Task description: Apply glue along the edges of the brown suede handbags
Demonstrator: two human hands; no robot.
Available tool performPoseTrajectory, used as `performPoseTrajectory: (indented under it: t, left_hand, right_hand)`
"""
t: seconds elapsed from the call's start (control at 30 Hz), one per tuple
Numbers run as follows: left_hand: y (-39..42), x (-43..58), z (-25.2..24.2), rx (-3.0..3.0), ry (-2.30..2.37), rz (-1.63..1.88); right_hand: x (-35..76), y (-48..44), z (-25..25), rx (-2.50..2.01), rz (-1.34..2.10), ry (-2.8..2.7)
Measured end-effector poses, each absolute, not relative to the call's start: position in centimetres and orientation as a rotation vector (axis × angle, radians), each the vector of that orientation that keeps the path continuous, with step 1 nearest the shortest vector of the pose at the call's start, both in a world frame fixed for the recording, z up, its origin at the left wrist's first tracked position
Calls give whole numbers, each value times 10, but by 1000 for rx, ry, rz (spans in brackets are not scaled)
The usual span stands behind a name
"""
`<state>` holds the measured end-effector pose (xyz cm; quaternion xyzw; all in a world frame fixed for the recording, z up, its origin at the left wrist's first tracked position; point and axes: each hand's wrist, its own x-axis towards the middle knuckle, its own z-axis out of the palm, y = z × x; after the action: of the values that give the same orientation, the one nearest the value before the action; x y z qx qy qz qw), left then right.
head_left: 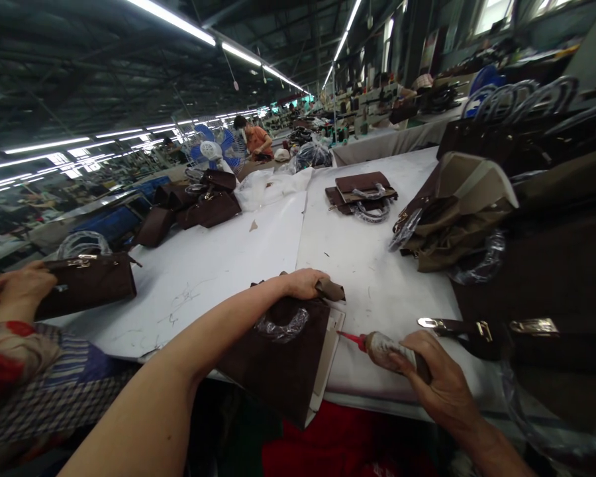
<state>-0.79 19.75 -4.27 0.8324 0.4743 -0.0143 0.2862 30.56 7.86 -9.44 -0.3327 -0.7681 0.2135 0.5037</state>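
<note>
A dark brown handbag (278, 358) lies at the table's front edge, its plastic-wrapped handle (284, 324) facing up. My left hand (308, 283) reaches across it and grips a brown flap (330, 289) at the bag's far right corner, folded back from the pale side edge (325, 361). In my right hand (434, 374) is a glue bottle (390, 351) with a red pointed nozzle, held nearly level. The nozzle tip is close to the pale edge; whether it touches, I cannot tell.
At the left, another person's hands (24, 288) hold a brown handbag (92, 281). Flat bag pieces (362, 192) lie farther back on the white table (228, 265). Brown bags (213, 209) are heaped at back left. Large bags (536, 265) crowd the right side. A blue fan (213, 149) stands behind.
</note>
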Motion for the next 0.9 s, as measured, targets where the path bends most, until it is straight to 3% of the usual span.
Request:
performPoseTrajectory:
  t: [0.73,0.9]
  left_hand:
    - [197,-7,-41,2243,1305,-70]
    - [197,-7,-40,2232,1318,-73]
  right_hand:
    - [302,65,-93,-637,602,-1947]
    - [300,66,-90,-640,447,-1908]
